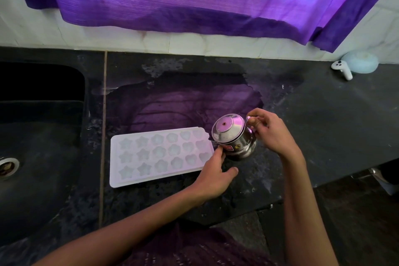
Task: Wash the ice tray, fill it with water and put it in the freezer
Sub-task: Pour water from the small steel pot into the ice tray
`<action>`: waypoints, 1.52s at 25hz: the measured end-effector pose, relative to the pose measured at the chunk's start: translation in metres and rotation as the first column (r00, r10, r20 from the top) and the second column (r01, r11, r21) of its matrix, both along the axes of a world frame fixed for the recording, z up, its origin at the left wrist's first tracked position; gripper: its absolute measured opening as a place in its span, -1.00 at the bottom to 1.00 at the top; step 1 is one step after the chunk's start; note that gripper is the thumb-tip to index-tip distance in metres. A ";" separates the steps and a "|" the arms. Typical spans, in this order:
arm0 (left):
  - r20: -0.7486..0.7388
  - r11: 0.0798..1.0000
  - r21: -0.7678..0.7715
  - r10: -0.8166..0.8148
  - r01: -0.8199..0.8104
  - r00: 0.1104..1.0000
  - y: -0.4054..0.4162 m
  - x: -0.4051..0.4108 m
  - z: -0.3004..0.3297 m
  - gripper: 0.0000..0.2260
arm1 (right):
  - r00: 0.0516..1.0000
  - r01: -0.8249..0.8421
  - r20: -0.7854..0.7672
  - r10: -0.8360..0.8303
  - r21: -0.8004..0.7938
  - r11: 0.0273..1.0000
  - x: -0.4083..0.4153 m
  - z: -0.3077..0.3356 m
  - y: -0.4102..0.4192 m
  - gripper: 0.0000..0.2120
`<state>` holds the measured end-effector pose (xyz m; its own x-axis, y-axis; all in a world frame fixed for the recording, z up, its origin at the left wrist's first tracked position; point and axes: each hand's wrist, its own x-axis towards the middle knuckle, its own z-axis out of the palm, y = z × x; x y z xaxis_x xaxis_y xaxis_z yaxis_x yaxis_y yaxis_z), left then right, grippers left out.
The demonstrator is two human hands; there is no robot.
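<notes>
Now, take the ice tray [160,155] as your landmark: it lies flat on the dark counter [323,119], right of the sink [41,136], its long axis running left to right and tilting slightly away at the right end. Its star and flower cells look pale; you cannot tell whether they hold water. At the tray's right end your left hand [212,176] reaches in, fingertips touching the lower body of the steel kettle [234,138], thumb spread loose beneath. The kettle sits tilted just off that right end, spout side toward the tray. Right of it, your right hand [271,131] is curled round the kettle's handle. So the pour must travel leftward along the tray, I judge. The kettle bears a red sticker and a round yellow one; neither is readable.
</notes>
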<state>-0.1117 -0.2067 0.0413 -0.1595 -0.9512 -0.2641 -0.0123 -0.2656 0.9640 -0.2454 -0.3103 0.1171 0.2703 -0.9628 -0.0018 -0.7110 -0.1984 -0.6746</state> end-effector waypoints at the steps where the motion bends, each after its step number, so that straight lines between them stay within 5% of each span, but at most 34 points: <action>1: 0.010 1.000 -0.008 0.001 -0.001 1.000 0.000 0.000 0.000 -0.37 | 0.999 0.001 0.040 -0.001 0.017 1.000 -0.001 -0.001 0.001 -0.77; 11: 0.036 0.996 -0.066 0.064 -0.062 0.997 0.014 -0.006 -0.001 -0.48 | 0.980 0.021 0.197 -0.040 0.097 0.995 -0.010 -0.007 0.017 -0.79; 38: -0.099 0.985 0.024 0.173 -0.172 0.980 0.038 -0.028 -0.006 -0.49 | 0.994 0.033 -0.104 -0.034 -0.013 0.999 -0.016 0.005 0.042 -0.87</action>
<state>-0.1397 -0.1690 0.0353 -0.0201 -0.9626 -0.2702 0.1318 -0.2704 0.9537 -0.2614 -0.2682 0.1218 0.2372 -0.9713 -0.0174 -0.7836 -0.1808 -0.5943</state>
